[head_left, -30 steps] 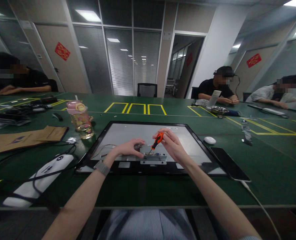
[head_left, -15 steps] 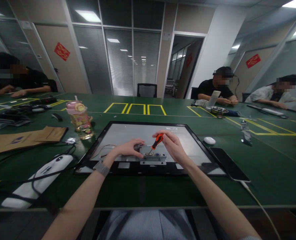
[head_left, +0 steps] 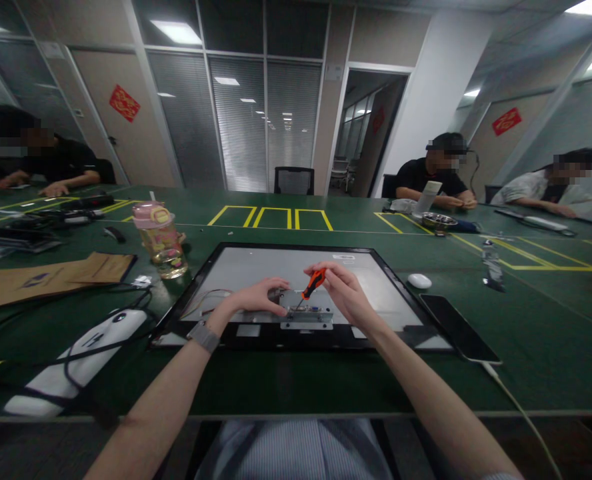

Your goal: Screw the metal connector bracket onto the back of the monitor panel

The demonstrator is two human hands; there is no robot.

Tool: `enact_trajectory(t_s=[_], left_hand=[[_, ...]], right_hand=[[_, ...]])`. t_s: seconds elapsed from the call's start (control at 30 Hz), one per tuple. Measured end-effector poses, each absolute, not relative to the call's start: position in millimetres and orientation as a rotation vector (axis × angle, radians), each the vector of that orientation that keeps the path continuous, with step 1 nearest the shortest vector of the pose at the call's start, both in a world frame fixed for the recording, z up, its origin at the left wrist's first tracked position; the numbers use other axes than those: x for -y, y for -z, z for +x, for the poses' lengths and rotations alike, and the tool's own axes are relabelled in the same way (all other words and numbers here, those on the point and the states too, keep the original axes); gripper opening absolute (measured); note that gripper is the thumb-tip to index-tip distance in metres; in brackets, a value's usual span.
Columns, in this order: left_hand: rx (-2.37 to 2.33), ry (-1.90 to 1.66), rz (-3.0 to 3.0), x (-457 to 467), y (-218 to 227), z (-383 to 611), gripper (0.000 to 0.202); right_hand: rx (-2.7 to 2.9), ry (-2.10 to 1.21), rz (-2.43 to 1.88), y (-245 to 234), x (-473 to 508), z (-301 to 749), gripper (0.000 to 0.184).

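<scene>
A flat display panel [head_left: 256, 263] with a black frame lies back side up on the table before me. Near its front edge sits a metal bracket [head_left: 306, 321] carrying a small circuit board [head_left: 309, 309]. My right hand [head_left: 345, 283] pinches the handle of an orange-and-black screwdriver [head_left: 315, 283], tilted, its shaft reaching down to the board's left part. Around the left end of the bracket, my left hand [head_left: 259, 295] is curled, thumb in front and fingers behind. A dark part between those fingers is mostly hidden. Thin wires [head_left: 203, 300] run over the panel's left side.
Left of the panel stand a pink-lidded bottle [head_left: 159, 240], a white power strip [head_left: 79, 363] with black cables, and a brown paper bag [head_left: 51, 277]. To the right lie a phone [head_left: 459, 328] on a cable and a white case [head_left: 419, 281]. Other people sit across the table.
The screwdriver handle has turned and shifted very slightly to the left in my right hand. My left hand stays in place.
</scene>
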State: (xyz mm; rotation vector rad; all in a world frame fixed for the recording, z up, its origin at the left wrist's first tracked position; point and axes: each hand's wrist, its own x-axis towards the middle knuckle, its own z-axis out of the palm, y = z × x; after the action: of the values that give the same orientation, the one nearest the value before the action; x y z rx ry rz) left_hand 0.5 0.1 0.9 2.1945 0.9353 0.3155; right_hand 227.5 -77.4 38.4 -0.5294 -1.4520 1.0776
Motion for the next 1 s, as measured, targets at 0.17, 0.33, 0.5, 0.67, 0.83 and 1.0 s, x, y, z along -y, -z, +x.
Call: enact_trajectory(t_s=[0.17, 0.33, 0.5, 0.67, 0.83, 1.0], left_hand=[[-0.910, -0.317, 2.204, -0.6, -1.0, 0.2, 0.065], [-0.914, -0.318, 2.198, -0.4, -1.3, -0.1, 0.065], [-0.928, -0.319, 2.193, -1.1, 0.6, -0.2, 0.067], [-0.894, -0.333, 2.187, -1.5, 0.3, -0.4, 0.064], [-0.890, -0.328, 2.190, -2.1, 0.2, -0.4, 0.065], [-0.896, -0.323, 2.197, -1.7, -0.5, 0.1, 0.065]], right_hand=[[1.454, -1.087, -0.541, -35.1, 75.4, 228.8, 0.013], [1.462, -1.102, -0.560, -37.1, 74.6, 229.9, 0.022], [1.514, -0.996, -0.583, -38.6, 76.0, 229.9, 0.018], [1.469, -1.067, -0.576, -36.0, 77.0, 228.7, 0.016], [1.460, -1.030, -0.632, -32.4, 74.0, 230.7, 0.021], [1.448, -1.023, -0.637, -33.0, 74.2, 230.7, 0.020]])
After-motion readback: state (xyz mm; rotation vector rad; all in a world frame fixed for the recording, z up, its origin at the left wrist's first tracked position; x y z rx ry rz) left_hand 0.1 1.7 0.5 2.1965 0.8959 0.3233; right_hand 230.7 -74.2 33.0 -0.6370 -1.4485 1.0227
